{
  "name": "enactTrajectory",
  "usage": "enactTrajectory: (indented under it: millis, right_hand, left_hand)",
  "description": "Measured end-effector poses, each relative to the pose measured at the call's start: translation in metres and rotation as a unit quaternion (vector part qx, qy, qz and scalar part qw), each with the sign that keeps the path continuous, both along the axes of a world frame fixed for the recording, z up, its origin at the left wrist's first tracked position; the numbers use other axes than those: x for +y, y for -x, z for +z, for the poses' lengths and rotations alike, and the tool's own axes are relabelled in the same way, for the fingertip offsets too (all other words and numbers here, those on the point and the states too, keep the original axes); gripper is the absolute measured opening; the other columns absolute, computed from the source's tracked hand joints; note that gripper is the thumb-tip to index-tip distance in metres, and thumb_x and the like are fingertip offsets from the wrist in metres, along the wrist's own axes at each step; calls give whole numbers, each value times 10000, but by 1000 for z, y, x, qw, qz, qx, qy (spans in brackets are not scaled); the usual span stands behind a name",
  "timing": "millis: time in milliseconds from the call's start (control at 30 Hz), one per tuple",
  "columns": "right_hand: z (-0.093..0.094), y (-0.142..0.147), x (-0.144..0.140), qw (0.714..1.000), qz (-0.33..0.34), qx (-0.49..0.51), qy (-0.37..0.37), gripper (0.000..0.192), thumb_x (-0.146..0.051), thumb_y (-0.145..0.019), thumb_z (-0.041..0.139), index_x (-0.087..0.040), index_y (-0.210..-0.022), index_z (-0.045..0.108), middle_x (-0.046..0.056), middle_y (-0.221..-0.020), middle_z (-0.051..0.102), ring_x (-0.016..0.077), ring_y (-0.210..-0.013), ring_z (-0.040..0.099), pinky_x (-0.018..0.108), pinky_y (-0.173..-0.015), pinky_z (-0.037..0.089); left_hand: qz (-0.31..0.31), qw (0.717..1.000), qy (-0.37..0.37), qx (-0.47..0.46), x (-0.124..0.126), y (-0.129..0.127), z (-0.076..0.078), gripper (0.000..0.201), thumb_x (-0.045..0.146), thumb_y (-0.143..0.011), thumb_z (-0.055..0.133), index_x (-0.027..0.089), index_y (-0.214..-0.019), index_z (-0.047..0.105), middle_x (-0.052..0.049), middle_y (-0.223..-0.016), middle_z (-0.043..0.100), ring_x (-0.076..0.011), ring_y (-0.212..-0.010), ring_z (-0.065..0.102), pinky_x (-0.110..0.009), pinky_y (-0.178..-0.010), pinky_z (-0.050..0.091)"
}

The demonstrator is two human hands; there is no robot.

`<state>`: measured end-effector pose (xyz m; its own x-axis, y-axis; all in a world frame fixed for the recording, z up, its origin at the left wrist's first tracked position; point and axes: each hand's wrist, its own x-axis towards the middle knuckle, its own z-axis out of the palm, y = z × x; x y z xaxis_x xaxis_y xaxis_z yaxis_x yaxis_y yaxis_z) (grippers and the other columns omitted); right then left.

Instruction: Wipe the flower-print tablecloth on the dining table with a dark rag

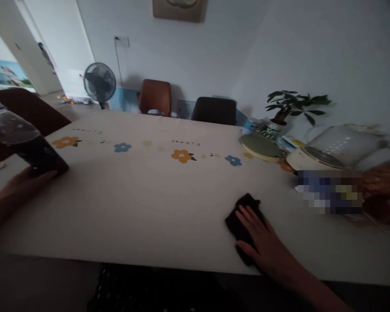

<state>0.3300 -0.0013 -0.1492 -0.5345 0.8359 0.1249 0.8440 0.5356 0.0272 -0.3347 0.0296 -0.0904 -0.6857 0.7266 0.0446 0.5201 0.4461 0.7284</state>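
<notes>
At the left edge, my left hand (27, 184) is closed around the lower part of a clear plastic bottle (29, 147) with dark liquid in it. The bottle appears tilted, its top toward the upper left, and its base is by the table. My fingers behind it are hidden. On the right, my right hand (263, 247) lies flat on a crumpled black cloth (238, 227), fingers stretched out and thumb apart, pressing it on the white table (143, 208) near the front edge.
Along the table's right side stand a potted plant (276, 123), a green round lid or mat (260, 148), a pale pot (299, 160) and a clear plastic cover or bag (344, 141). Behind are a brown chair (155, 93), a dark chair (214, 110) and a fan (99, 82).
</notes>
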Motion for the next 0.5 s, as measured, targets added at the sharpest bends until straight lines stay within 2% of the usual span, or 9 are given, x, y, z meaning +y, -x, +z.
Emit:
enactTrajectory:
  millis: [67,200,333,433,500]
  right_hand:
    - [8,42,4,997,77,1,16,723,-544,-948,398,-228,-1544,139,116,-1563,260,306,-1444,194,590,-1131,224]
    - [24,122,16,977,192,11,88,763,-626,-930,390,-177,-1525,228,145,-1569,218,339,-1452,133,633,-1131,154]
    - [35,201,25,943,288,31,163,768,-652,-929,362,-160,-1512,267,146,-1577,186,329,-1460,87,624,-1145,94]
    - [40,262,28,914,362,52,179,732,-623,-946,359,-154,-1503,282,140,-1577,193,313,-1463,84,625,-1146,70]
    - [40,305,29,894,408,57,179,713,-614,-951,360,-152,-1492,301,127,-1574,218,308,-1461,100,642,-1140,74]
  left_hand:
    - [21,998,-13,-57,-4,5,-1,557,399,-629,752,159,-1120,642,-87,-992,664,-353,-1069,562,-613,-1046,340]
    - [4,983,-120,-139,-4,15,-11,616,315,-707,654,211,-1303,537,-69,-1251,609,-256,-1145,561,-498,-1107,334]
    - [23,962,-221,-157,-9,35,-18,648,268,-731,617,107,-1342,477,-142,-1309,564,-190,-1186,543,-380,-1118,342]
    - [58,954,-259,-138,-28,52,-19,643,244,-697,646,68,-1297,492,-171,-1219,607,-169,-1037,607,-366,-1034,436]
    - [89,954,-263,-115,-46,61,-19,610,244,-699,621,58,-1264,490,-173,-1147,630,-157,-872,630,-368,-905,517]
